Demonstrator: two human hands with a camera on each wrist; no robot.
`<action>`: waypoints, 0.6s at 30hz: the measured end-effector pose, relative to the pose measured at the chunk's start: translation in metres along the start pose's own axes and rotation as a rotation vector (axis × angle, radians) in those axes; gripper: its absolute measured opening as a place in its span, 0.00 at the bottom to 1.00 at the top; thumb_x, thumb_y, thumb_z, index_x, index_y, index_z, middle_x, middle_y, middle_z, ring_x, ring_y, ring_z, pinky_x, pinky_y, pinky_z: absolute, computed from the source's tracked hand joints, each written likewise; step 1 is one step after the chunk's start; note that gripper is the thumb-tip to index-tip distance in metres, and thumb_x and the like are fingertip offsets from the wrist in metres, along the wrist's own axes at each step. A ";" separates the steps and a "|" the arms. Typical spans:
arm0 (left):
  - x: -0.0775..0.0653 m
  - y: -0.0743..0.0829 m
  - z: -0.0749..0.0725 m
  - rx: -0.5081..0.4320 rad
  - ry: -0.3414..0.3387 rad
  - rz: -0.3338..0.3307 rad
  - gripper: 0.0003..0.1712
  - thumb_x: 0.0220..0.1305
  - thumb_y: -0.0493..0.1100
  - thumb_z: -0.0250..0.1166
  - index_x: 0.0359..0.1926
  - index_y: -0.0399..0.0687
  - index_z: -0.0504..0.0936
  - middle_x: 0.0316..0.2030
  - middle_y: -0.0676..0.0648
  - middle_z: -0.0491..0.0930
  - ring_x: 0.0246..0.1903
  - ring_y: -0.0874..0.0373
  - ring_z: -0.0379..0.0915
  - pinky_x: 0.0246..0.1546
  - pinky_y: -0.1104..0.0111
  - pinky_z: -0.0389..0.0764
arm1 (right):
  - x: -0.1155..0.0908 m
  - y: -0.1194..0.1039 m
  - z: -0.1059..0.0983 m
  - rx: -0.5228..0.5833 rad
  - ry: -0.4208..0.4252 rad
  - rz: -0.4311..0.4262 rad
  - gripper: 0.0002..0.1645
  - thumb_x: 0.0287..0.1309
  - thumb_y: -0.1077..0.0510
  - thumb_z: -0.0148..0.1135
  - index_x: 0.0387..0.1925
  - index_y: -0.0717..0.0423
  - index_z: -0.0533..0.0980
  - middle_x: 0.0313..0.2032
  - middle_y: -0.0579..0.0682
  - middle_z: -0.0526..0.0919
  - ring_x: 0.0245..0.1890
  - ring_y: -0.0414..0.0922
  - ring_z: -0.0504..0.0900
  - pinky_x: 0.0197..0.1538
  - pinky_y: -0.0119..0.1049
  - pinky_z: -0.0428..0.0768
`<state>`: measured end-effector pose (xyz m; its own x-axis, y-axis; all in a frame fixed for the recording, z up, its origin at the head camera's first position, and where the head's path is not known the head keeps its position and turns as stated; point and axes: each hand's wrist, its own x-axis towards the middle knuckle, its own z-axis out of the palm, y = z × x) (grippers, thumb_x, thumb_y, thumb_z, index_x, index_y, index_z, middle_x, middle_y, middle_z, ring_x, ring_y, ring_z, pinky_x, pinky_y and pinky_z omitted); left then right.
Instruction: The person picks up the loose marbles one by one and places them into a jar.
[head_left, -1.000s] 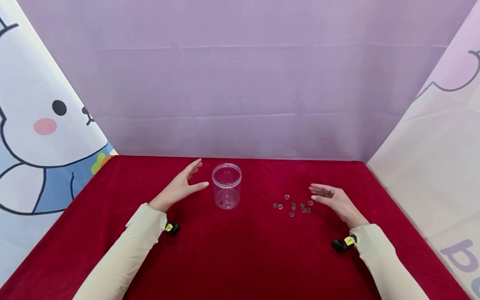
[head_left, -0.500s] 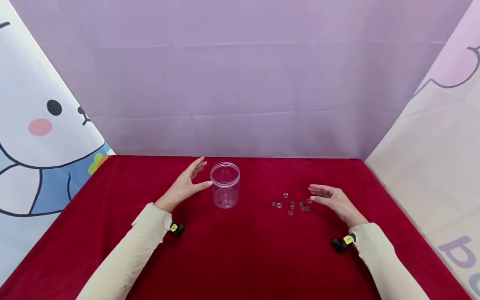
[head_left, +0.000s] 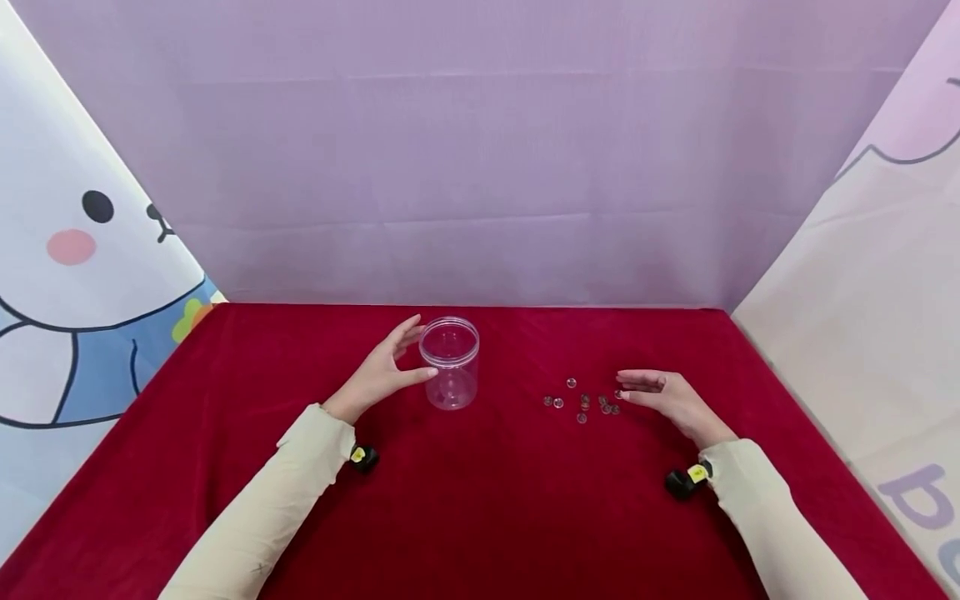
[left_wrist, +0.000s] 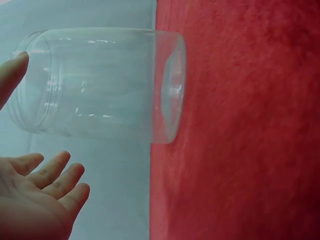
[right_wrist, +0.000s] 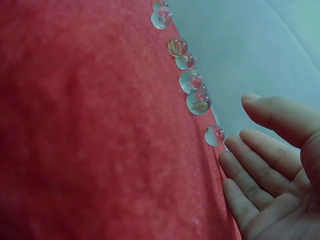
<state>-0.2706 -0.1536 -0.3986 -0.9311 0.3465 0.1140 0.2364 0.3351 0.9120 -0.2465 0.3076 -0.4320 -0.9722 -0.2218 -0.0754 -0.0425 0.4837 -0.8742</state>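
Observation:
A clear plastic jar (head_left: pixel 452 385) without a lid stands upright on the red cloth. My left hand (head_left: pixel 381 377) is at its left side, thumb and fingers spread apart, the thumb overlapping the jar's edge in the head view. In the left wrist view the thumb lies over the jar's neck while the other fingers (left_wrist: pixel 60 182) are apart from its wall. Several clear glass marbles (head_left: pixel 585 400), some with coloured swirls, lie scattered right of the jar. Beside the rightmost marble (right_wrist: pixel 214 135) is my right hand (head_left: pixel 670 402), fingers extended and palm empty.
Red cloth (head_left: pixel 480 508) covers the table. A plain lilac backdrop (head_left: pixel 480 167) rises at the far edge, with printed panels, one with a cartoon face (head_left: pixel 82 225), at the sides. Each wrist wears a small black camera (head_left: pixel 365 457).
My left hand has moved right, toward the jar, until its thumb overlaps the jar's side. The right hand stays beside the marbles. The head view has shifted slightly.

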 end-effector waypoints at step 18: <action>0.001 0.009 0.014 -0.055 -0.040 -0.005 0.52 0.53 0.38 0.71 0.72 0.44 0.49 0.67 0.37 0.57 0.67 0.41 0.50 0.65 0.45 0.54 | 0.003 0.006 0.003 0.047 -0.005 -0.030 0.29 0.56 0.51 0.65 0.58 0.60 0.74 0.56 0.59 0.77 0.49 0.36 0.79 0.47 0.22 0.75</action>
<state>-0.2655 -0.1382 -0.3959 -0.9202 0.3797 0.0950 0.2153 0.2883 0.9330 -0.2487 0.3078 -0.4387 -0.9695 -0.2397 -0.0507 -0.0609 0.4363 -0.8978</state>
